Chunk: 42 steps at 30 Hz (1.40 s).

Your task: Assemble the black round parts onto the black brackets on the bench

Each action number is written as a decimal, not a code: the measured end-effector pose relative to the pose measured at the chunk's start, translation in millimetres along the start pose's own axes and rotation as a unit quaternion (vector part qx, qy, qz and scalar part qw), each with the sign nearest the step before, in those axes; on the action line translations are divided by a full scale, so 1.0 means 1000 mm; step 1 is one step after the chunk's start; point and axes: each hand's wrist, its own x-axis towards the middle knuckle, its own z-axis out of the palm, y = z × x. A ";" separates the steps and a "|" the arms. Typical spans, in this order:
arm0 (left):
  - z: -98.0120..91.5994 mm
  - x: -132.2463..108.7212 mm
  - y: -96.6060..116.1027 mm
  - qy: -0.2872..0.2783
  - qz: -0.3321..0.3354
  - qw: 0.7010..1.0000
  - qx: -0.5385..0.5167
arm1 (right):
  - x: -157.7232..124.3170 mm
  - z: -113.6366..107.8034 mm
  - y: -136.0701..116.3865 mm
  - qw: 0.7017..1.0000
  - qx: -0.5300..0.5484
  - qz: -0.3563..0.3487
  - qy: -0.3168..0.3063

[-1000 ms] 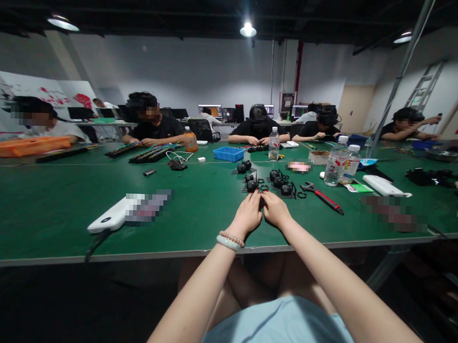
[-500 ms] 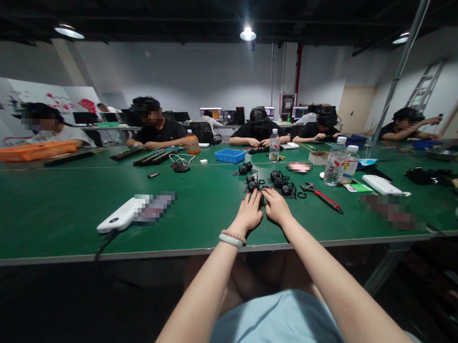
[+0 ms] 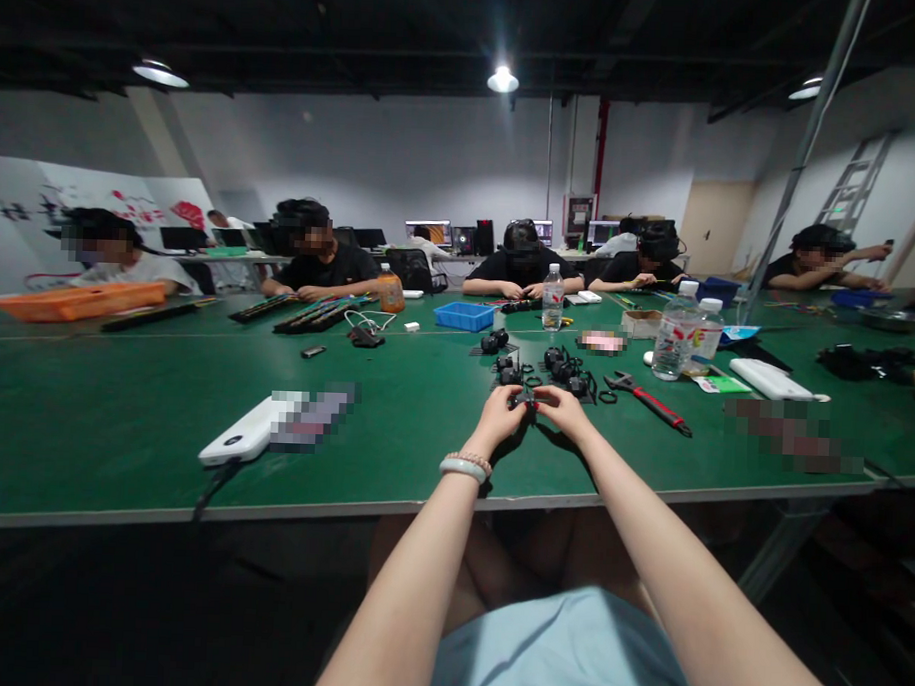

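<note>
Between my fingertips is a small black part (image 3: 529,398), partly hidden, its exact kind too small to make out. My left hand (image 3: 502,417), with a bead bracelet and a pale bangle at its wrist, grips it from the left. My right hand (image 3: 566,414) pinches it from the other side. Just beyond my hands lie several black round-bodied parts with flat finned bases (image 3: 563,367). A loose black ring (image 3: 609,397) lies to their right, beside an adjustable wrench (image 3: 654,404) with a red and black handle.
A blue tray (image 3: 464,317) stands farther back on the green table (image 3: 395,421). Water bottles (image 3: 674,336) and a white power bank (image 3: 775,380) are on the right. Another white power bank (image 3: 245,431) lies to the left. Several people sit across the table.
My fingers have gone from lying stretched near the table to curling around the small black part, which now shows between my hands. The view has shifted slightly.
</note>
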 end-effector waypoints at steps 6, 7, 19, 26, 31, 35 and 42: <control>-0.001 -0.001 0.000 -0.039 -0.013 0.998 -0.053 | 0.002 -0.001 0.003 1.000 0.017 0.003 -0.013; -0.001 -0.001 0.000 -0.040 -0.013 0.997 -0.057 | 0.002 0.000 0.003 1.000 0.024 0.005 -0.016; -0.003 -0.002 0.003 -0.052 -0.023 0.995 -0.083 | 0.004 -0.002 0.006 0.996 0.067 0.026 -0.051; -0.008 -0.003 0.012 -0.058 -0.036 0.995 -0.076 | 0.003 -0.003 0.005 0.997 0.056 0.026 -0.049; -0.008 -0.002 0.013 -0.063 -0.040 0.995 -0.065 | 0.002 -0.004 0.003 0.997 0.046 0.013 -0.057; -0.006 -0.002 0.009 -0.060 -0.028 0.996 -0.064 | 0.002 -0.004 0.003 0.998 0.030 0.003 -0.056; -0.004 -0.001 0.008 -0.065 -0.024 0.996 -0.055 | 0.000 -0.005 0.001 0.999 -0.018 -0.006 -0.051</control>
